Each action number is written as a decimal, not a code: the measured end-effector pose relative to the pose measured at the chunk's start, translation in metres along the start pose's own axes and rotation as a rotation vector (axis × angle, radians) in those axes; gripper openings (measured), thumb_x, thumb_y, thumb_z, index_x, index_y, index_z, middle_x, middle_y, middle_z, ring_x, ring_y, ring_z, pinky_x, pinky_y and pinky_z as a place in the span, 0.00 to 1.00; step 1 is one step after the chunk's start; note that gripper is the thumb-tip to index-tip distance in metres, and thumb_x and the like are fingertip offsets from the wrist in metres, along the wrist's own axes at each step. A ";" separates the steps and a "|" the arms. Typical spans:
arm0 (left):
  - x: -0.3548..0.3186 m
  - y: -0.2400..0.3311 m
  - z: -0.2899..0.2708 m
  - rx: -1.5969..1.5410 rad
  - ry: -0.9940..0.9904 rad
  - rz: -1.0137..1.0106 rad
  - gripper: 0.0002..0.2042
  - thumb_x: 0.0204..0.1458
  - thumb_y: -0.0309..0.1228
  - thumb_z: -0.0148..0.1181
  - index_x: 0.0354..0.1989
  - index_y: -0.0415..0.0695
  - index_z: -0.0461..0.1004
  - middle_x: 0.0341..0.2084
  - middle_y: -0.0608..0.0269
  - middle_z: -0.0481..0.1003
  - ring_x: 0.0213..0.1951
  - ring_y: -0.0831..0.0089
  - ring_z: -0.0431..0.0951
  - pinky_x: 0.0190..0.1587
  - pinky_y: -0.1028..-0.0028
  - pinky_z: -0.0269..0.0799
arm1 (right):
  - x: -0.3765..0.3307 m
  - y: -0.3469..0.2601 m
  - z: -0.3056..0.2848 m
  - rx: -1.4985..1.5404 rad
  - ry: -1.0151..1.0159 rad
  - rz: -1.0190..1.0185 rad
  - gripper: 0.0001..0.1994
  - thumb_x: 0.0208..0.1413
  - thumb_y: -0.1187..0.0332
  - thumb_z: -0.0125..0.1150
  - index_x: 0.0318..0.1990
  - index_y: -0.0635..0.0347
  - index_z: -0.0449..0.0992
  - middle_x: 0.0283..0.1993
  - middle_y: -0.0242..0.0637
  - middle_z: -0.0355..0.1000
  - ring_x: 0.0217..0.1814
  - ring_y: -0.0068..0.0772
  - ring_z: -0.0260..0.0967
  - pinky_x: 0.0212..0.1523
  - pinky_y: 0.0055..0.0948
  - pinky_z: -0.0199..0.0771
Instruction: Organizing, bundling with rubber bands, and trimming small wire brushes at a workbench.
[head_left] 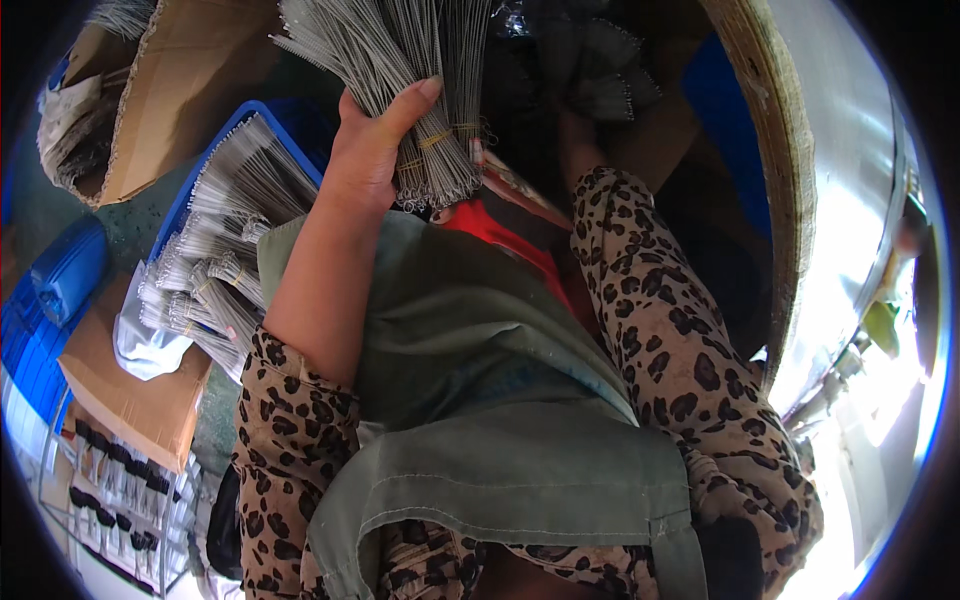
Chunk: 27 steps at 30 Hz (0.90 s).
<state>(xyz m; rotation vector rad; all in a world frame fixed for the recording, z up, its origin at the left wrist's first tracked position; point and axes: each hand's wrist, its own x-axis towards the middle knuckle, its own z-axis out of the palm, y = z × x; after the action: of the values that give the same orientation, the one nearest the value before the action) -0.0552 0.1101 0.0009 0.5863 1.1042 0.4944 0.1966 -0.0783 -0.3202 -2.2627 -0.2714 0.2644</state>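
Observation:
My left hand (375, 140) is closed around a bundle of thin wire brushes (425, 150), its thumb across the front. Rubber bands tie the bundle, and the small wire loops at its ends point down toward my lap. Right beside it is a second banded bundle (466, 70); whether my fingers also grip that one is hidden. Deep shade covers my right hand (577, 135), and its fingers do not show clearly. Close to it is another fanned-out brush bundle (605, 75), dim and partly lost in the dark.
On the left stands a blue crate (190, 185) filled with banded brush bundles (235, 190). Cardboard boxes (195, 75) lie behind it and nearer to me (135, 380). A tall, curved cardboard edge (785, 200) rises at my right. A green-grey apron (470, 330) covers my lap.

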 end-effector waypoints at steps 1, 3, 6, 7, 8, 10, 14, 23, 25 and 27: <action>-0.001 0.001 -0.003 0.001 0.003 0.000 0.40 0.37 0.32 0.72 0.55 0.34 0.51 0.44 0.51 0.70 0.46 0.64 0.72 0.49 0.67 0.71 | 0.002 -0.006 0.006 0.033 -0.037 0.041 0.21 0.54 0.57 0.58 0.53 0.55 0.68 0.48 0.36 0.71 0.49 0.35 0.69 0.47 0.32 0.70; -0.002 0.002 -0.004 0.000 0.004 -0.003 0.39 0.38 0.32 0.72 0.55 0.34 0.51 0.44 0.50 0.70 0.46 0.64 0.73 0.48 0.67 0.71 | 0.008 -0.012 0.002 0.088 -0.095 0.120 0.20 0.54 0.57 0.58 0.52 0.55 0.68 0.46 0.36 0.71 0.47 0.35 0.69 0.45 0.32 0.70; -0.004 0.003 -0.008 0.012 0.043 -0.013 0.39 0.38 0.31 0.71 0.55 0.33 0.51 0.44 0.50 0.71 0.45 0.65 0.73 0.48 0.68 0.71 | -0.011 -0.032 -0.004 0.173 -0.194 0.238 0.20 0.53 0.56 0.58 0.50 0.54 0.69 0.44 0.35 0.71 0.45 0.34 0.70 0.43 0.31 0.71; -0.001 0.001 -0.009 0.009 0.016 -0.004 0.39 0.38 0.31 0.71 0.55 0.33 0.51 0.44 0.51 0.71 0.45 0.65 0.73 0.48 0.68 0.71 | -0.013 -0.043 0.004 0.201 -0.215 0.275 0.20 0.53 0.56 0.58 0.50 0.54 0.69 0.44 0.35 0.71 0.44 0.33 0.70 0.42 0.31 0.71; 0.002 0.000 -0.010 0.007 -0.010 0.005 0.39 0.38 0.31 0.71 0.55 0.33 0.51 0.44 0.51 0.71 0.45 0.64 0.73 0.48 0.68 0.71 | -0.014 -0.052 0.005 0.229 -0.237 0.311 0.19 0.53 0.56 0.58 0.50 0.54 0.69 0.43 0.34 0.72 0.44 0.33 0.70 0.41 0.31 0.71; 0.000 0.001 -0.014 -0.004 -0.011 0.013 0.39 0.39 0.31 0.71 0.55 0.33 0.51 0.44 0.51 0.71 0.45 0.64 0.73 0.48 0.68 0.71 | -0.023 -0.065 -0.008 0.286 -0.303 0.388 0.19 0.53 0.56 0.58 0.49 0.53 0.69 0.42 0.34 0.72 0.42 0.33 0.70 0.40 0.31 0.71; 0.002 0.000 -0.010 -0.027 -0.070 -0.009 0.39 0.39 0.31 0.71 0.55 0.33 0.50 0.44 0.51 0.70 0.46 0.64 0.73 0.48 0.68 0.71 | -0.010 -0.083 -0.016 0.384 -0.397 0.540 0.18 0.52 0.55 0.59 0.47 0.53 0.70 0.39 0.33 0.72 0.40 0.31 0.71 0.36 0.30 0.71; 0.000 0.001 -0.006 0.019 0.016 0.014 0.41 0.36 0.33 0.73 0.56 0.34 0.51 0.46 0.49 0.69 0.46 0.63 0.72 0.49 0.67 0.71 | 0.010 -0.134 -0.074 0.618 -0.567 0.872 0.17 0.51 0.54 0.59 0.43 0.51 0.71 0.33 0.30 0.73 0.33 0.29 0.72 0.29 0.29 0.72; 0.002 0.000 -0.011 0.019 0.000 0.014 0.41 0.36 0.33 0.73 0.56 0.34 0.51 0.46 0.49 0.69 0.47 0.63 0.72 0.49 0.66 0.71 | 0.010 -0.167 -0.089 0.649 -0.570 0.853 0.15 0.50 0.52 0.59 0.40 0.50 0.70 0.28 0.27 0.71 0.29 0.25 0.70 0.24 0.26 0.69; 0.004 -0.001 -0.013 0.015 -0.019 0.010 0.41 0.36 0.34 0.73 0.56 0.34 0.51 0.46 0.50 0.69 0.47 0.62 0.72 0.49 0.66 0.71 | 0.009 -0.189 -0.094 0.677 -0.569 0.833 0.14 0.50 0.51 0.58 0.36 0.48 0.69 0.23 0.23 0.68 0.25 0.20 0.68 0.19 0.23 0.66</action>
<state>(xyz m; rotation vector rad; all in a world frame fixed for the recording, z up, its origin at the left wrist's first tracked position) -0.0656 0.1142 -0.0066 0.6087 1.0883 0.4890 0.2108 -0.0225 -0.1166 -1.4691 0.4414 1.2330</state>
